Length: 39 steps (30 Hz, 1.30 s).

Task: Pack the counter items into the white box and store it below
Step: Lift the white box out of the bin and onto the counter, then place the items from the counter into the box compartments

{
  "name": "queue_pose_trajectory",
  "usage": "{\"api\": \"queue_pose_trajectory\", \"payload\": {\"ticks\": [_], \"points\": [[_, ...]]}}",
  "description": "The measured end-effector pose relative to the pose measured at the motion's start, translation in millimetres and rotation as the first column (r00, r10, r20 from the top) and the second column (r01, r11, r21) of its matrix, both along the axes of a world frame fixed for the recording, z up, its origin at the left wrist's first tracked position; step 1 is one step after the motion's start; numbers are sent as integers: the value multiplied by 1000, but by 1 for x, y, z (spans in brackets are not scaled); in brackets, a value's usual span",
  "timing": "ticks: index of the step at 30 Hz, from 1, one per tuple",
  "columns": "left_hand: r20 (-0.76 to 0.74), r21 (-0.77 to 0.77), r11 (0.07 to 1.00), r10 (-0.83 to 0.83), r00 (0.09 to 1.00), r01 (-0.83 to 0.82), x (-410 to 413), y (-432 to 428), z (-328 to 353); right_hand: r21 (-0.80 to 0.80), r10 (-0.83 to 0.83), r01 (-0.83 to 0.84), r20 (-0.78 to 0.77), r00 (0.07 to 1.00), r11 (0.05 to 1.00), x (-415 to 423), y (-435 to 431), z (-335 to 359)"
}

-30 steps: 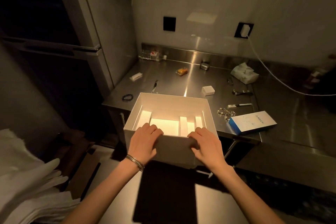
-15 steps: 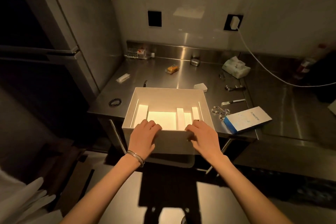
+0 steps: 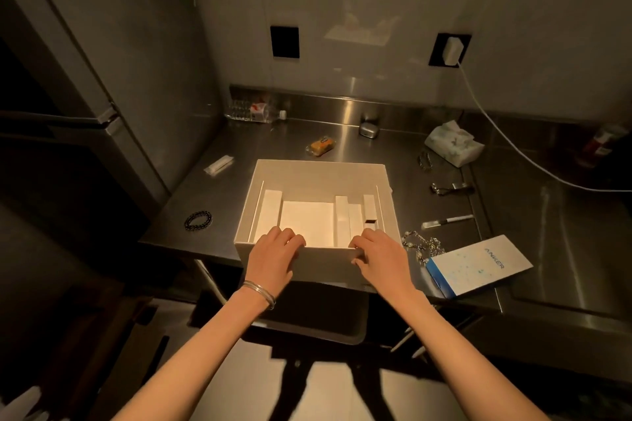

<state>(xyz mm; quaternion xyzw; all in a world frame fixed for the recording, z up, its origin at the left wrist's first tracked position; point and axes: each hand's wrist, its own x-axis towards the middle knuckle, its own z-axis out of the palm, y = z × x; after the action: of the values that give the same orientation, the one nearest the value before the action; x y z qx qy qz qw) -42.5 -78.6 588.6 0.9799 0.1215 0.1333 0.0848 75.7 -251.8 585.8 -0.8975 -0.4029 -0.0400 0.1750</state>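
Note:
The open white box (image 3: 318, 173) sits at the front of the steel counter (image 3: 376, 154), with white dividers and flat white packages inside. My left hand (image 3: 273, 258) and my right hand (image 3: 383, 258) grip its near wall, fingers curled over the rim and thumbs on the outside. Loose items lie around it: a black bead bracelet (image 3: 197, 219), a wrapped white stick (image 3: 219, 165), an orange snack pack (image 3: 321, 144), a pen (image 3: 448, 221), a pearl chain (image 3: 420, 247), a blue and white Anker box (image 3: 478, 265).
A water bottle (image 3: 254, 112), a small metal case (image 3: 368, 129) and a tissue pack (image 3: 453, 142) lie along the back. An eyelash curler (image 3: 451, 187) is right of the box. A white cable (image 3: 506, 137) runs from the wall charger (image 3: 451, 50). A fridge (image 3: 85, 79) stands at left.
The white box has moved forward onto the counter, away from me, with both hands keeping hold of its near wall. It hides the small white cube seen earlier.

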Motion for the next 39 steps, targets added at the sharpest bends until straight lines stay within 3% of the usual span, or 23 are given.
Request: {"api": "queue_pose_trajectory", "payload": {"ticks": [4, 7, 11, 14, 18, 22, 27, 31, 39], "points": [[-14, 4, 1000, 14, 1000, -14, 25, 11, 0, -53, 37, -40, -53, 998, 998, 27, 14, 4], [-21, -45, 999, -13, 1000, 12, 34, 19, -2, -12, 78, -82, -200, 977, 997, 40, 25, 13], [85, -44, 997, -59, 995, 63, 28, 39, 7, 24, 240, -243, -296, 925, 970, 50, 45, 28], [147, -84, 996, 43, 988, -31, 14, 70, 22, 86, 340, -330, -328, 882, 940, 48, 74, 42], [179, -99, 966, 255, 950, -240, -14, 131, 24, 95, 462, -453, -261, 848, 886, 38, 132, 54], [67, -126, 927, 363, 929, -353, -34, 183, 10, 70, 552, -550, -193, 811, 832, 28, 198, 56], [-186, -95, 957, 253, 950, -273, -27, 239, -25, -16, 557, -566, -154, 816, 824, 24, 274, 53], [-371, -139, 980, 84, 925, -145, -18, 271, -59, -220, 520, -545, -165, 838, 809, 38, 317, 51], [-334, -297, 955, -89, 938, -15, 29, 286, -91, -235, 268, -311, -198, 943, 921, 112, 316, 69]]}}
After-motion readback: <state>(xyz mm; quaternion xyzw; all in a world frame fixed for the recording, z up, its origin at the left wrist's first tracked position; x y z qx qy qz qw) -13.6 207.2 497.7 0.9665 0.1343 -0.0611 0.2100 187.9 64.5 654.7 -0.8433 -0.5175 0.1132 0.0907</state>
